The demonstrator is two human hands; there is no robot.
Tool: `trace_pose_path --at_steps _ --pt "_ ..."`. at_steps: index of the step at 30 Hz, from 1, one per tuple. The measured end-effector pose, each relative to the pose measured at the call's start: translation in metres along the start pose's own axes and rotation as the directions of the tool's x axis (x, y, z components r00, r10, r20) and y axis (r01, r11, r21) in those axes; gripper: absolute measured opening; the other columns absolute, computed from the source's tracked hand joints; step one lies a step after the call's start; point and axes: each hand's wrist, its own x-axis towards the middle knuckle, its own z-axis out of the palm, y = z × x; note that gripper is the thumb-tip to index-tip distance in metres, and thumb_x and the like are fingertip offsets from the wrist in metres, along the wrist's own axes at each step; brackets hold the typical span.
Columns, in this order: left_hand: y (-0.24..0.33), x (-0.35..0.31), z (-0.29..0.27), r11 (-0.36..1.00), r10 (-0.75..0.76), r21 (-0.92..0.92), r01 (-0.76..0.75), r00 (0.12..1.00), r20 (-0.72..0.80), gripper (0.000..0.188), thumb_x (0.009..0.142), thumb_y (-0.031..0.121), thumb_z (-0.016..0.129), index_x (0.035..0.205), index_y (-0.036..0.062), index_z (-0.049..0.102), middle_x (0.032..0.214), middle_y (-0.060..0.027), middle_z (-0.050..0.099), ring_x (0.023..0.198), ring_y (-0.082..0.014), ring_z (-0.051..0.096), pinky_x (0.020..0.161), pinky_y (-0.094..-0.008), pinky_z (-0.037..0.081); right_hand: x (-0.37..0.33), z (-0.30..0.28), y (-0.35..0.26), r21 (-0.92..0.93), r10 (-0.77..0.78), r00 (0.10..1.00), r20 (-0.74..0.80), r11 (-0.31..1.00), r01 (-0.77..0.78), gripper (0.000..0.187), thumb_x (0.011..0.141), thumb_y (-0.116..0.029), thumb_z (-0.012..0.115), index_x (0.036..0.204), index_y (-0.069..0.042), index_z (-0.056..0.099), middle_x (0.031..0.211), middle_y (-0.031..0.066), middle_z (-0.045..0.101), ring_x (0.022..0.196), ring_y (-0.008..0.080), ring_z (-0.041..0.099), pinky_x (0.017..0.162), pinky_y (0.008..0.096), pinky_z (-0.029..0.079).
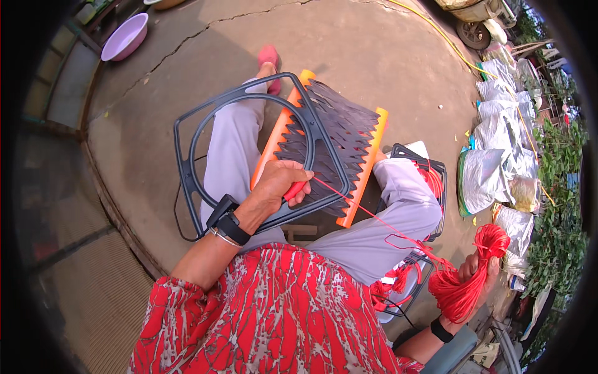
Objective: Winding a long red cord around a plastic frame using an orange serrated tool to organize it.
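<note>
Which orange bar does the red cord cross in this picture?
The right bar, nearer the right hand; the cord does not cross the left bar.

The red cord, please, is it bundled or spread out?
Mostly bundled: the right hand grips a looped hank; one strand reaches the left hand.

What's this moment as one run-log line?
Left grip: pinching red cord at dark frame | Right grip: holding red cord bundle | Nearby: orange-edged rack

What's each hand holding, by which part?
Left hand: dark-grey square plastic frame, by its inner ring, plus thin red cord at the fingertips. Right hand: looped red cord bundle, near its upper end.
</note>
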Motion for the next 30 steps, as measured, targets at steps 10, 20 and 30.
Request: trace_pose_path --at_steps 10,20,30 --pt "-0.05 -0.028 0.029 0.864 0.11 0.466 -0.192 0.974 0.199 0.014 0.08 0.009 0.068 0.073 0.0003 0.059 0.056 -0.0027 0.056 0.042 -0.0082 0.051 0.037 -0.0257 0.034 0.103 0.127 -0.1 0.279 -0.322 0.628 0.708 0.945 0.17 0.028 0.096 -0.022 0.048 0.075 -0.005 0.039 0.066 0.0032 0.038 0.05 0.0108 0.028 0.048 0.0258 0.03" --pt "-0.081 -0.029 0.029 0.554 0.365 0.718 -0.423 0.898 0.247 0.038 0.09 0.026 0.056 0.069 -0.0058 0.057 0.059 -0.0227 0.052 0.055 -0.0372 0.054 0.057 -0.0452 0.042 0.097 0.256 0.009 0.277 -0.403 0.651 0.643 0.915 0.292 0.036 0.093 -0.031 0.061 0.105 0.002 0.052 0.096 0.0119 0.06 0.08 0.0178 0.056 0.073 0.0271 0.046" --pt "-0.07 -0.036 0.029 0.874 0.13 0.453 -0.175 0.983 0.129 0.041 0.097 0.028 0.051 0.069 -0.0009 0.061 0.05 -0.0041 0.054 0.039 -0.0098 0.047 0.037 -0.0277 0.037 0.095 0.242 0.157 -0.008 -0.001 0.008 1.0 0.3 0.954 0.034 0.065 0.003 0.063 0.097 -0.008 0.066 0.129 0.0088 0.053 0.125 0.0314 0.046 0.104 0.0439 0.037"
